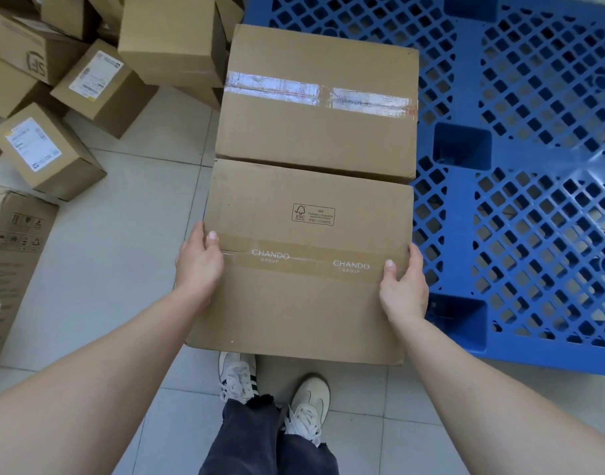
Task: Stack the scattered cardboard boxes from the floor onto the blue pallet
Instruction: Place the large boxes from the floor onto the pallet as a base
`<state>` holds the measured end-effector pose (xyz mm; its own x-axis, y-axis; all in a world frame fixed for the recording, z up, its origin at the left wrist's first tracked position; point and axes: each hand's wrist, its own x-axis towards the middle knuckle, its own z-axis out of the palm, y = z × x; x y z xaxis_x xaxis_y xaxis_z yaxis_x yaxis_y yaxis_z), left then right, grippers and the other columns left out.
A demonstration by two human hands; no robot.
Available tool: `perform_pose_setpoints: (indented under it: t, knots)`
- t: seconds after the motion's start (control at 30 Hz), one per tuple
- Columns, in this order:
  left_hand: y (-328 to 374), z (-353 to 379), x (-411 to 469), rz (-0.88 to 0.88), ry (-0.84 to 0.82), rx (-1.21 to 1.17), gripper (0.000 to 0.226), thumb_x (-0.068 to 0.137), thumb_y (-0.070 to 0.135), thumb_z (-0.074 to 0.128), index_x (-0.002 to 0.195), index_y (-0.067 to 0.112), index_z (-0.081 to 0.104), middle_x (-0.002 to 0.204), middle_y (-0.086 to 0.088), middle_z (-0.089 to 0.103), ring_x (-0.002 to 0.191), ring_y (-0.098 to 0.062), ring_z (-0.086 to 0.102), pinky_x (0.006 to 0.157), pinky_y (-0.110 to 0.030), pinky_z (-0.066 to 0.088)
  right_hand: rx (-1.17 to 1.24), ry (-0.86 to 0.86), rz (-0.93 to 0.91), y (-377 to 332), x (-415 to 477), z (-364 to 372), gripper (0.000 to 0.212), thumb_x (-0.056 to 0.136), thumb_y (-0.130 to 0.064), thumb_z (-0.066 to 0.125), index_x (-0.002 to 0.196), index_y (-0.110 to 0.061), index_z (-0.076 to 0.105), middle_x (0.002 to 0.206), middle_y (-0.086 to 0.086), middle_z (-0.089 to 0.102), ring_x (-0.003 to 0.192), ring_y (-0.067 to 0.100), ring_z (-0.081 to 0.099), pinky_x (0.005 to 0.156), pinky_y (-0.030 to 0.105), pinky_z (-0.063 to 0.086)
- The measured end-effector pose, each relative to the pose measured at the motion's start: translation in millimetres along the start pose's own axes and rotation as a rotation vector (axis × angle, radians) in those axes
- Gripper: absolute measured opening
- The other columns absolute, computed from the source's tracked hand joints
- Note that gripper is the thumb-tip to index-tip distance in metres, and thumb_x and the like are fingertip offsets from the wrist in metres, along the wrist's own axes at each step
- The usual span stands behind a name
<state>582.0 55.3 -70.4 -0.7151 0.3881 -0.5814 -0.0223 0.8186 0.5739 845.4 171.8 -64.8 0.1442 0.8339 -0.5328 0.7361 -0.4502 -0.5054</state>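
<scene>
A flat brown cardboard box (304, 258) sealed with CHANDO-printed tape is hanging level at the blue pallet's (520, 173) near left corner, butting a second, clear-taped box (318, 101) lying on that pallet's left edge.

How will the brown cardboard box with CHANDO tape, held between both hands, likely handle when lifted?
The brown CHANDO-taped cardboard box likely stays stiff: its faces look flat and its seam is taped. The left hand and right hand clamp opposite sides, so it could slip if heavy. Broad and flat, it seems unlikely to roll.
</scene>
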Motion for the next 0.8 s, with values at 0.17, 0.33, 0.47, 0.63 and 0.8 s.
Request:
perform_pose_setpoints:
  t: [0.17,0.33,0.47,0.63,0.8]
  knots:
    - [-0.3,1.9,8.4,-0.041,-0.019,-0.035,0.051,0.103,0.034,0.029,0.152,0.022,0.021,0.158,0.003,0.024,0.145,-0.019,0.021,0.119,-0.038,0.016,0.0,-0.015,-0.013,-5.4,4.9,6.1,0.055,0.101,-0.029,0.041,0.15,-0.031,0.018,0.143,0.003,0.043,0.126,0.026,0.044,0.1,0.044,0.038]
    - [2.8,1.8,13.9,-0.069,-0.043,-0.062,0.051,0.103,0.035,0.029,0.152,0.025,0.02,0.158,0.006,0.023,0.145,-0.018,0.022,0.118,-0.036,0.018,-0.01,-0.007,-0.016,-9.3,8.2,8.8,0.054,0.101,-0.029,0.039,0.151,-0.031,0.017,0.142,0.003,0.044,0.126,0.026,0.044,0.098,0.045,0.037]
    - [8.9,-1.7,15.4,-0.084,-0.093,-0.098,0.051,0.104,0.033,0.029,0.153,0.025,0.018,0.158,0.007,0.022,0.145,-0.017,0.021,0.117,-0.033,0.018,-0.029,-0.017,-0.006,-13.5,10.6,11.3,0.054,0.102,-0.03,0.036,0.151,-0.03,0.014,0.148,0.004,0.037,0.13,0.028,0.041,0.101,0.046,0.035]
    - [22.2,-14.3,7.6,-0.119,-0.125,-0.11,0.051,0.104,0.037,0.029,0.152,0.024,0.021,0.158,0.007,0.023,0.145,-0.017,0.021,0.118,-0.036,0.018,-0.114,-0.008,-0.003,-28.7,4.6,12.3,0.055,0.103,-0.029,0.032,0.153,-0.021,0.012,0.159,0.004,0.017,0.144,0.027,0.022,0.113,0.047,0.023]
    - [57.0,-36.4,-8.5,-0.096,-0.124,-0.135,0.049,0.104,0.035,0.026,0.151,0.02,0.025,0.156,0.004,0.026,0.143,-0.02,0.024,0.114,-0.037,0.02,-0.103,-0.012,-0.042,-64.9,-12.1,1.3,0.056,0.102,-0.033,0.033,0.152,-0.017,0.013,0.159,0.006,0.017,0.146,0.026,0.018,0.116,0.046,0.02]
